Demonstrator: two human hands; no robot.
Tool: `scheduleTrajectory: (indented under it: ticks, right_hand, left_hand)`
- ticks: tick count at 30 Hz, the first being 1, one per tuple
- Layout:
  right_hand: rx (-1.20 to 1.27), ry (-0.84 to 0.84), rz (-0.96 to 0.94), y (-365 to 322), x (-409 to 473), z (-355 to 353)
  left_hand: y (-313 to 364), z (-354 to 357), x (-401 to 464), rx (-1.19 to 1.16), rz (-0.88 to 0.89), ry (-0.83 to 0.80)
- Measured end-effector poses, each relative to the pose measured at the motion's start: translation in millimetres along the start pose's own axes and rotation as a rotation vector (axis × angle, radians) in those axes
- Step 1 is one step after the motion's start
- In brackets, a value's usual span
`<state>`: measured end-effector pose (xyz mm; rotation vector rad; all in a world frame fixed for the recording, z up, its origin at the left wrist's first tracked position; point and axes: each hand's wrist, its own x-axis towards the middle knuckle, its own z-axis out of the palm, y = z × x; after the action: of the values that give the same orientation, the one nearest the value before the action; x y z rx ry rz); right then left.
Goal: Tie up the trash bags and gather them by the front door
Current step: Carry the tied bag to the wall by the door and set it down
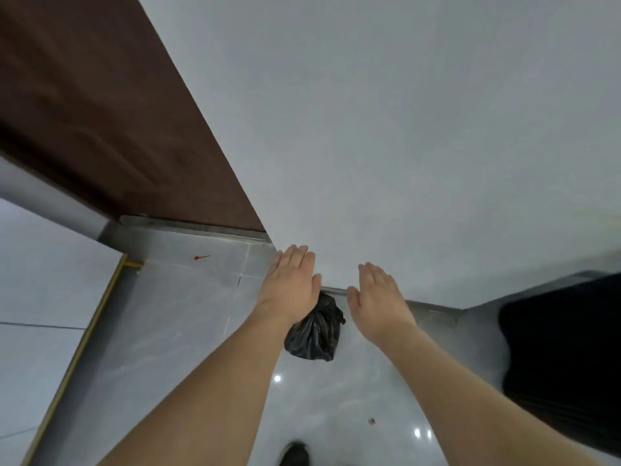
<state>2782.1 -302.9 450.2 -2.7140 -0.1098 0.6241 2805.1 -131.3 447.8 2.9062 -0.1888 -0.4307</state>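
A small black trash bag (pixel 316 331) with a knotted top sits on the grey tiled floor against the base of the white wall. My left hand (pixel 290 284) hovers flat above the bag's left side and hides part of it. Just right of the bag, my right hand (pixel 378 297) is held out flat too. Both hands are empty, fingers straight, and neither touches the bag. The dark brown door (pixel 111 112) stands to the left, past the wall corner.
The white wall (pixel 403 129) fills the upper right. A large dark shape (pixel 564 358) sits at the right edge. A small red object (pixel 201 257) lies on the floor near the door threshold. A gold floor strip (pixel 80 348) runs down the left. My dark shoe (pixel 295 454) shows at the bottom.
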Motion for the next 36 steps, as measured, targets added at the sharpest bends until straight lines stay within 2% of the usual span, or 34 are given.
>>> scheduleTrajectory:
  ticks: [4, 8, 11, 16, 21, 27, 31, 36]
  right_hand:
    - [-0.072, 0.015, -0.023, -38, -90, -115]
    - [-0.064, 0.213, -0.023, -71, -176, -230]
    - [-0.065, 0.376, -0.069, -97, -234, -310]
    - [-0.086, 0.546, -0.105, -124, -294, -376]
    - [-0.110, 0.601, -0.093, -125, -320, -387]
    - [-0.110, 0.619, 0.024, -104, -337, -381]
    - [0.001, 0.626, 0.124, -88, -350, -370]
    - [0.091, 0.719, 0.322, -42, -392, -364]
  left_hand:
    - [48, -121, -65, 0.008, 0.041, 0.119]
    - [91, -241, -136, -0.036, 0.045, 0.326]
    - [112, -326, -181, 0.038, 0.120, 0.488]
    - [128, -417, -222, 0.148, 0.154, 0.682]
    - [143, -435, -239, 0.186, 0.180, 0.680]
    - [152, -427, -238, 0.169, 0.269, 0.634]
    - [172, -414, -223, 0.107, 0.386, 0.611]
    - [239, -387, -209, 0.075, 0.618, 0.536]
